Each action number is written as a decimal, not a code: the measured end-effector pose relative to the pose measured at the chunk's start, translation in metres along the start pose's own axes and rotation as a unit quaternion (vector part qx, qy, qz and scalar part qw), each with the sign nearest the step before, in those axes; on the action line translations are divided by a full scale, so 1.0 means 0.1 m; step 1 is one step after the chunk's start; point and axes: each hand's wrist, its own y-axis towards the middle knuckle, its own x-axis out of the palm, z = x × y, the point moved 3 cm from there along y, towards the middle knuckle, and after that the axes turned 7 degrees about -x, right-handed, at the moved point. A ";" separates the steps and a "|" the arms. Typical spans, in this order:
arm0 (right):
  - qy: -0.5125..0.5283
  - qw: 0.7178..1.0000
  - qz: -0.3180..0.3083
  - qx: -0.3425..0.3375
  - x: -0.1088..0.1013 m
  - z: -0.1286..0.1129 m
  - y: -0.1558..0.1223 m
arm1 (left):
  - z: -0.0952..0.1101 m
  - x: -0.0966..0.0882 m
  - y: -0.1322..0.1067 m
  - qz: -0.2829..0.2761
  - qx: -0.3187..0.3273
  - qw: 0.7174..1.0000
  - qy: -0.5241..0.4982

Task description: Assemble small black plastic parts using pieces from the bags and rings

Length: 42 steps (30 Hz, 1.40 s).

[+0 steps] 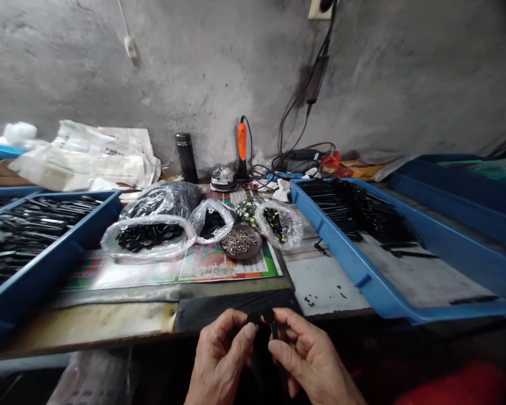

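At the front edge of the bench, my left hand (224,355) pinches a small round black part (253,318) between thumb and forefinger. Close beside it, my right hand (307,354) is closed on a slim black handle-like piece (274,329) with a rounded top end. The two black pieces are almost touching; whether they meet is hard to tell against the dark background. Beyond my hands stand a brown dish of small metal screws (238,242), a clear bag of black round parts (149,237), a smaller bag of black parts (213,222) and a bag of black-and-yellow parts (278,224).
On the left a blue tray (105,209) holds many black pieces. Another blue tray (341,267) on the right holds rows of black pieces. At the back stand a black flask (186,157) and an orange-handled tool (242,143) with a cord. Papers (96,160) lie back left.
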 end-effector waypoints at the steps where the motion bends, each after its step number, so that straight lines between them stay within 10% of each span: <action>1: 0.001 1.000 0.002 -0.004 0.00 0.00 0.00 | -0.01 0.00 -0.01 -0.003 0.010 1.000 0.010; 42: -0.076 0.993 0.048 -0.075 -0.04 0.23 -0.10 | -0.23 0.14 0.05 -0.033 -0.043 0.995 -0.080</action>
